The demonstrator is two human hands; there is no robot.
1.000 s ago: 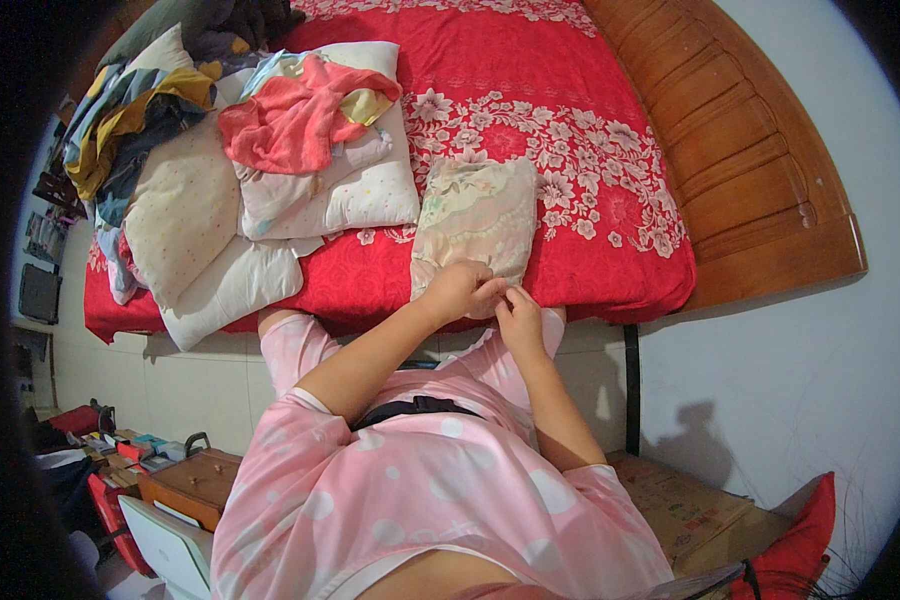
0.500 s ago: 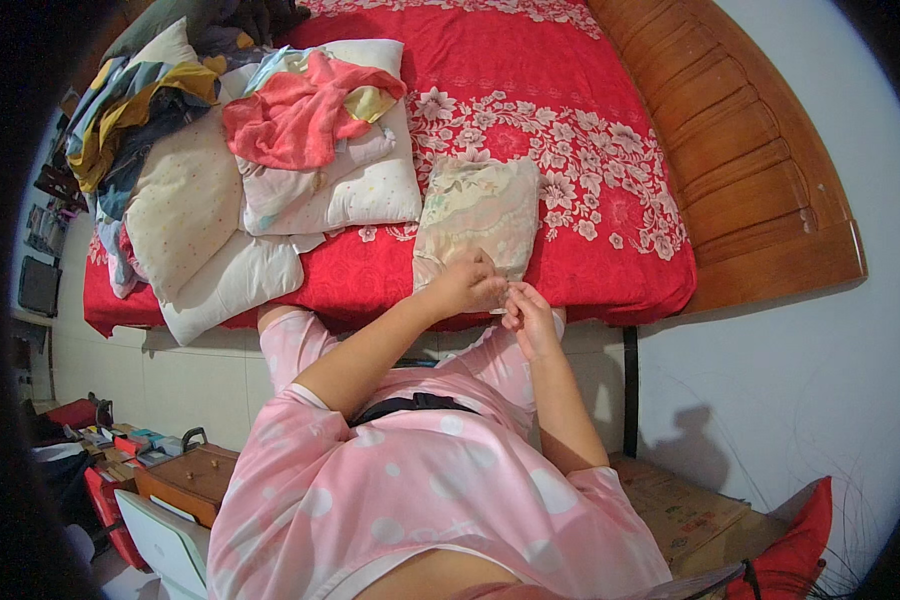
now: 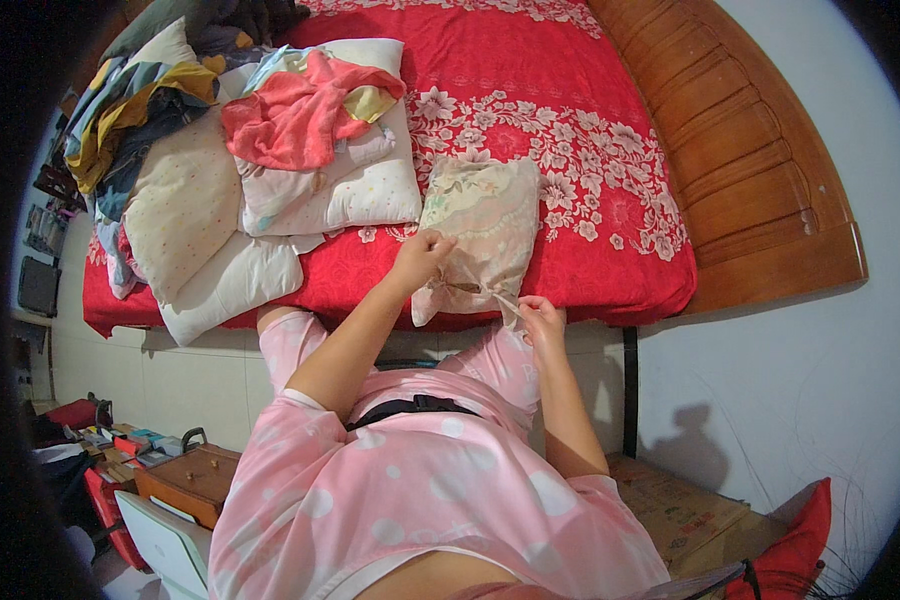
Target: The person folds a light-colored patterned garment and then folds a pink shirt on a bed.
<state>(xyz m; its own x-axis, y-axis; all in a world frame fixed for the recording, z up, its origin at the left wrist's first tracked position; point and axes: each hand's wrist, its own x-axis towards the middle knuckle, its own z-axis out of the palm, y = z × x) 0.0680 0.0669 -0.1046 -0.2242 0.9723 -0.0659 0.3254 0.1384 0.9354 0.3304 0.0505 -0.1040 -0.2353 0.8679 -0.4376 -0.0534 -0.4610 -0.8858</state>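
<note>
Gripping a floral pillow (image 3: 482, 225) at the bed (image 3: 610, 260) edge.
Left hand (image 3: 422, 256) closed on its gathered end; right hand (image 3: 542, 318) pinches a corner there.

Small pillow (image 3: 485, 220): soft matt cloth, pale floral print, bunched and creased at its near end.
Bedspread (image 3: 530, 90): red woven cloth, matt, with a white flower pattern.
Headboard (image 3: 740, 150): brown wood, smooth, with a low varnish sheen.
White pillows (image 3: 350, 190): matt cotton-like cloth, one faintly dotted.
Coral garment (image 3: 295, 115): thin crumpled cloth.
Dress (image 3: 420, 500): pink dotted cloth, smooth and matt.
Small chest (image 3: 190, 478): brown wood, dull finish.
Wall (image 3: 820, 380): matt painted plaster.
</note>
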